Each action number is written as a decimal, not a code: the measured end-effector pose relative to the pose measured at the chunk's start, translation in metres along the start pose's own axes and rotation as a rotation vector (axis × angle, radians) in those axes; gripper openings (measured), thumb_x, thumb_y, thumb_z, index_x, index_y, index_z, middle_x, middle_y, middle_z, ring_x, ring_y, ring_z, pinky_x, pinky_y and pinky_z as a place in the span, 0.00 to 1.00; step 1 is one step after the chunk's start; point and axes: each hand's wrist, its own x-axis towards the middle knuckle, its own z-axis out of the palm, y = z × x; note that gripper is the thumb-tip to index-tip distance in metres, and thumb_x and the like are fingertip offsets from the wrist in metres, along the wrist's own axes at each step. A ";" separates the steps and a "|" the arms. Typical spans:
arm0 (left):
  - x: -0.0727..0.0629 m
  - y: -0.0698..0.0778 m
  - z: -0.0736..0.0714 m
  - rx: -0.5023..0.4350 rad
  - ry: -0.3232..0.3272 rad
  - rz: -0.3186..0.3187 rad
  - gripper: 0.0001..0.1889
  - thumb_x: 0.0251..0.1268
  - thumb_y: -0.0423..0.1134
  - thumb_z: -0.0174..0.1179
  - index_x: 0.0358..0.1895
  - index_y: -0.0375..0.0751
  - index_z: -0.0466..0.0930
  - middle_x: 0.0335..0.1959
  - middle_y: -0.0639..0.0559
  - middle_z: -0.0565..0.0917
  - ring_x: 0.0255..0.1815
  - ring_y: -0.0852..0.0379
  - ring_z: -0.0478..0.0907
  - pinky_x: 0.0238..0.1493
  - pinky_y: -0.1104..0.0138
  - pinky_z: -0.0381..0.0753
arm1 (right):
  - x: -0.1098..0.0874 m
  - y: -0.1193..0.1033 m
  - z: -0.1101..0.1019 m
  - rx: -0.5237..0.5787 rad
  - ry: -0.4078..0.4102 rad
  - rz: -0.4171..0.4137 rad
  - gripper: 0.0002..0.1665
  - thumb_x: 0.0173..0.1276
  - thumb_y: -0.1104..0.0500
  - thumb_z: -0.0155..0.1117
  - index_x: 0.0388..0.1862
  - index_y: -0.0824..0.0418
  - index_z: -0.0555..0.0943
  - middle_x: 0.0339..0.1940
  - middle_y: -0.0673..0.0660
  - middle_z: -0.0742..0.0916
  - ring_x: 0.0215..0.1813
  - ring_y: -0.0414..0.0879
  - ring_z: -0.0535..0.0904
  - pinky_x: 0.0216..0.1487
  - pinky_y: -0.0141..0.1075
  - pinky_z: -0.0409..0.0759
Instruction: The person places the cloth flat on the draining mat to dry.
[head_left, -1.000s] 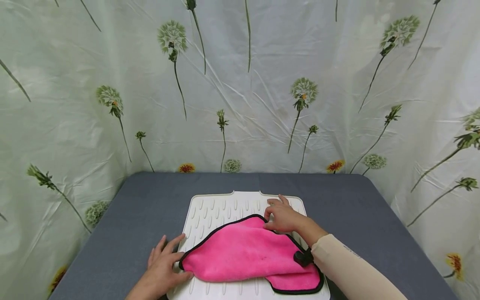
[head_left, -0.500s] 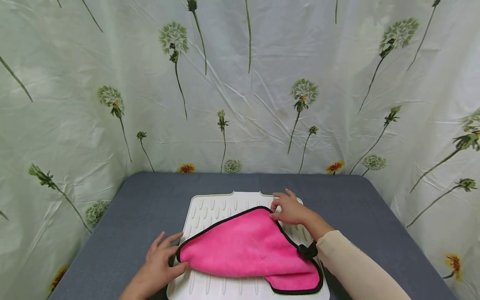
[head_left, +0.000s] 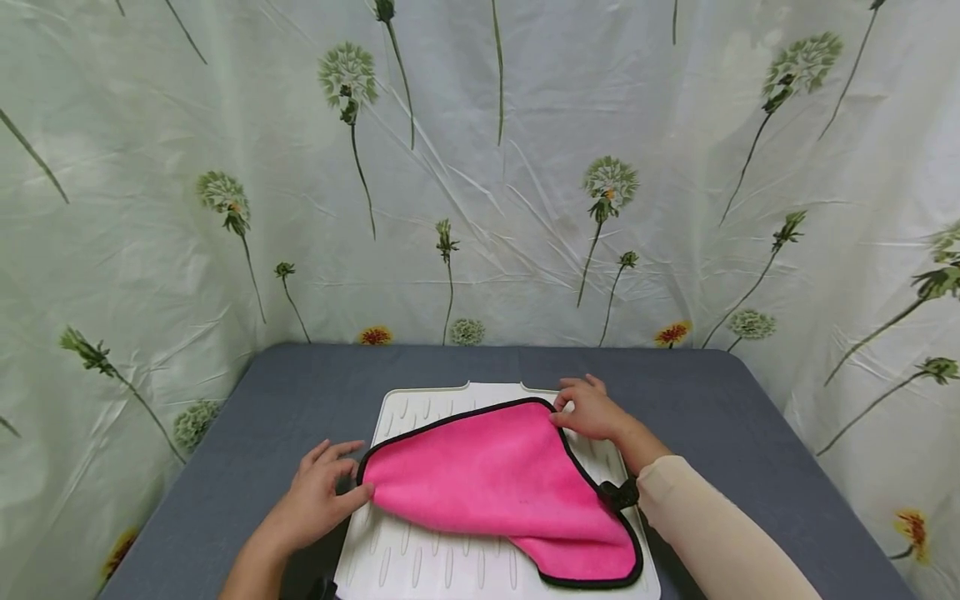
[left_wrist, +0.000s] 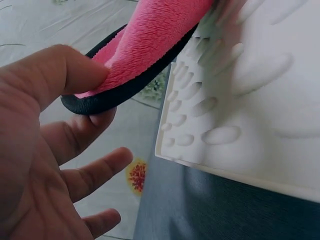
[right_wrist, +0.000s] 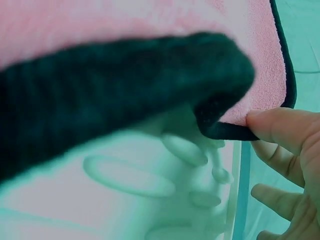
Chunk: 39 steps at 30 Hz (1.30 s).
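A pink plush cloth (head_left: 480,475) with black edging spreads over a white ridged board (head_left: 420,558). My left hand (head_left: 318,492) pinches the cloth's left corner between thumb and forefinger; in the left wrist view that corner of the pink cloth (left_wrist: 155,40) is raised off the board. At the far right corner, my right hand (head_left: 592,408) pinches the black-edged border, with thumb and forefinger on it in the right wrist view, where the pink cloth (right_wrist: 265,65) shows a curled edge. The cloth's near right part lies on the board, with a fold beside it.
The white board rests on a dark grey table (head_left: 697,425). Behind and beside the table hangs a pale curtain (head_left: 510,208) printed with dandelions. A small black object (head_left: 618,494) sits at my right wrist.
Both hands have moved away from the body with the cloth's corners, the right one also a little to the right. The cloth's far edge has risen and spread, covering more of the board.
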 end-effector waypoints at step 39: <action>0.017 0.006 0.032 0.050 -0.175 -0.076 0.16 0.42 0.51 0.81 0.34 0.60 0.84 0.76 0.40 0.68 0.79 0.21 0.45 0.67 0.20 0.42 | -0.129 -0.011 0.015 -0.037 0.173 0.097 0.13 0.61 0.52 0.76 0.22 0.42 0.79 0.63 0.71 0.81 0.74 0.80 0.60 0.71 0.74 0.54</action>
